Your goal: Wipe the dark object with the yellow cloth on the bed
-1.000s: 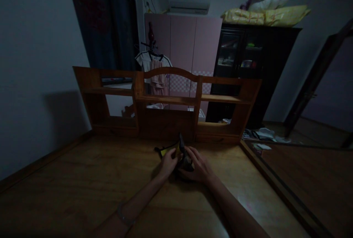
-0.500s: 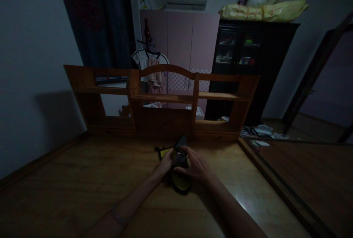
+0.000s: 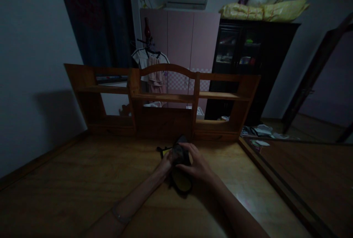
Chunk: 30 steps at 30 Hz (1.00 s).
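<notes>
A small dark object with yellow parts [image 3: 181, 179] lies on the wooden desk top [image 3: 82, 186], just in front of the desk's shelf unit. My left hand [image 3: 166, 163] grips its left side with curled fingers. My right hand [image 3: 195, 164] lies over its top and right side, fingers bent round the dark upper piece [image 3: 179, 152]. A thin dark strap sticks out to the left of the hands. In the dim light I cannot make out what the object is.
A wooden shelf unit [image 3: 162, 100] stands along the back of the desk. Behind it are a pink wardrobe [image 3: 179, 47], hanging clothes, a dark glass-fronted cabinet [image 3: 242, 58] with bedding on top, and an air conditioner. A wall runs along the left.
The dark upper piece, upright a second ago, has come down and towards me under my right hand. A yellow part now shows below my hands. The view has shifted slightly.
</notes>
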### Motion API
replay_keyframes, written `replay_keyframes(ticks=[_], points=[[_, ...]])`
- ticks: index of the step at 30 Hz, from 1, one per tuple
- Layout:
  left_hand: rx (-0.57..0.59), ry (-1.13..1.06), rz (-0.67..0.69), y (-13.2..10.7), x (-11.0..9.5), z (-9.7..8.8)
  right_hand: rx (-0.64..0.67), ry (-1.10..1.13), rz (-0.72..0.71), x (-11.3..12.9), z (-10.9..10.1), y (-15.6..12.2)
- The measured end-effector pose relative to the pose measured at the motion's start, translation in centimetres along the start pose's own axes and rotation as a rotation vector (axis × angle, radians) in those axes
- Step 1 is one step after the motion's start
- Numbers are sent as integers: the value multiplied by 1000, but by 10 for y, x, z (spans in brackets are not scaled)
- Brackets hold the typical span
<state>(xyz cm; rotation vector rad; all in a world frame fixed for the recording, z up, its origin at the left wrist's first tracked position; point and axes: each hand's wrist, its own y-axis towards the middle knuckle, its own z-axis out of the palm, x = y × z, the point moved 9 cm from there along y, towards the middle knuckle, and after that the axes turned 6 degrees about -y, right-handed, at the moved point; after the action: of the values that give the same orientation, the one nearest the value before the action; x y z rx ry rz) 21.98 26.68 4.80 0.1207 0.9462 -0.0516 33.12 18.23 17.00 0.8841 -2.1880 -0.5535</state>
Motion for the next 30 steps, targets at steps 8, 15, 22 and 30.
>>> replay_keyframes(ticks=[8,15,22,30], points=[[107,25,1,-3,-4,14,-90,244,215,-35,0,-4],[132,125,-86,-4,2,14,-39,463,333,-36,5,-7],[28,257,74,-3,-12,6,-56,514,295,-37,9,-3],[-187,302,133,-3,-24,-23,49,569,210,-27,24,-1]])
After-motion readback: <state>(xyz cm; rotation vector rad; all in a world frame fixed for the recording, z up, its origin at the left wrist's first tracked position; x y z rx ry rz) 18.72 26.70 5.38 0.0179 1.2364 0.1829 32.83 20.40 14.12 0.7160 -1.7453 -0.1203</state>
